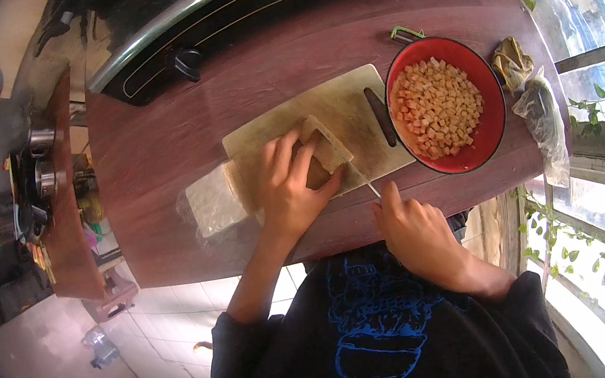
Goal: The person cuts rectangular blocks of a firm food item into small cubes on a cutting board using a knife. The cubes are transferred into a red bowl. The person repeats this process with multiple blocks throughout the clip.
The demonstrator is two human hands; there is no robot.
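My left hand [291,184] steadies a pale block of food [330,149], apparently tempeh, with thumb and fingers spread around it. The block lies on a worn, pale cutting board [344,90] with a dark handle slot. In my right hand [417,231] is a thin-bladed knife [365,178], its handle mostly hidden by my fingers. The blade meets the block's right edge; how deep it sits cannot be told. Right of the board, a red bowl [493,124] holds many small pale cubes [436,106]. A plastic-wrapped block [217,200] rests against the board's left end.
A green-handled peeler [405,33] lies behind the bowl. To the bowl's right are a crumpled brownish wrapper [514,64] and a clear plastic bag [543,126]. The black Rinnai stove front [267,17] borders the wooden table's [156,140] far side. Windows with vines stand at right.
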